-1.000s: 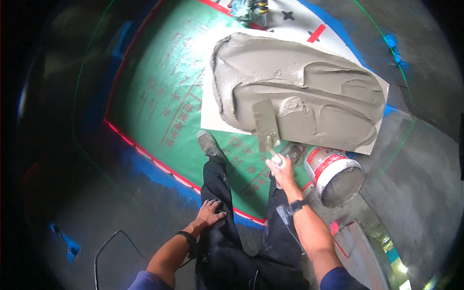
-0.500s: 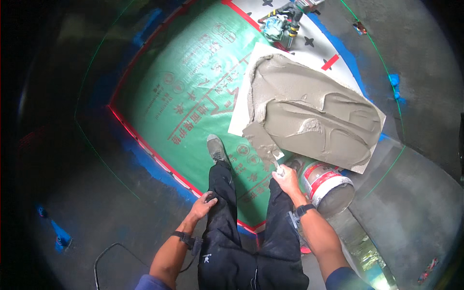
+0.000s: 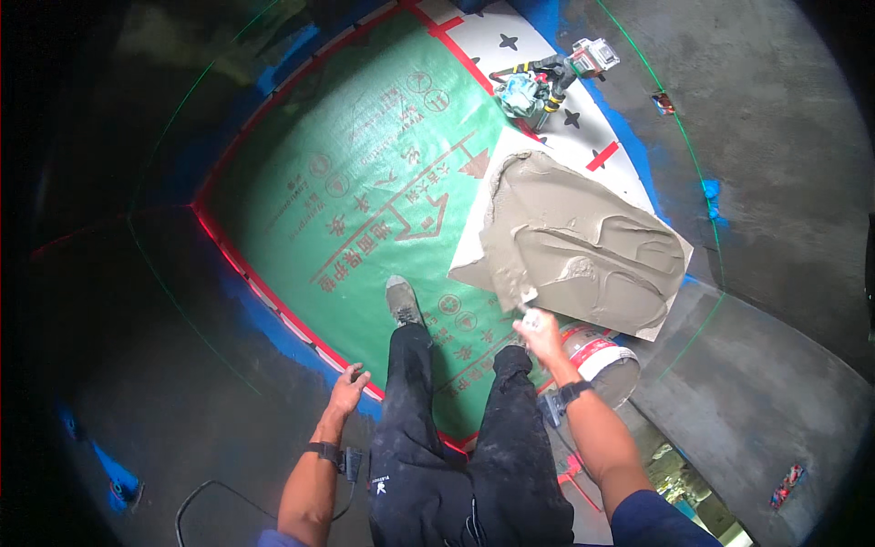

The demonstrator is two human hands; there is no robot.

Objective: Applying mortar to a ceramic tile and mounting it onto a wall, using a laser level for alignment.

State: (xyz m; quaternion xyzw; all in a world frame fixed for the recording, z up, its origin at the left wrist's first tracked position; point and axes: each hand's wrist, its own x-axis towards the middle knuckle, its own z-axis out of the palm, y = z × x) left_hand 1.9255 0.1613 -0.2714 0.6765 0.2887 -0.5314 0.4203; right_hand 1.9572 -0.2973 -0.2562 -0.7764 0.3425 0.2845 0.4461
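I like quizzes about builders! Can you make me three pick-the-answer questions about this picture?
1. Where is the bucket? A) beside the right hand B) on the green mat's far corner C) behind the person
2. What colour is the big mat? A) yellow B) green C) white
3. What is the left hand holding? A) a trowel B) a cable C) nothing

Answers: 1 A, it stands just by the right hand. 2 B, the mat is green with red edging. 3 C, its fingers are spread and empty.
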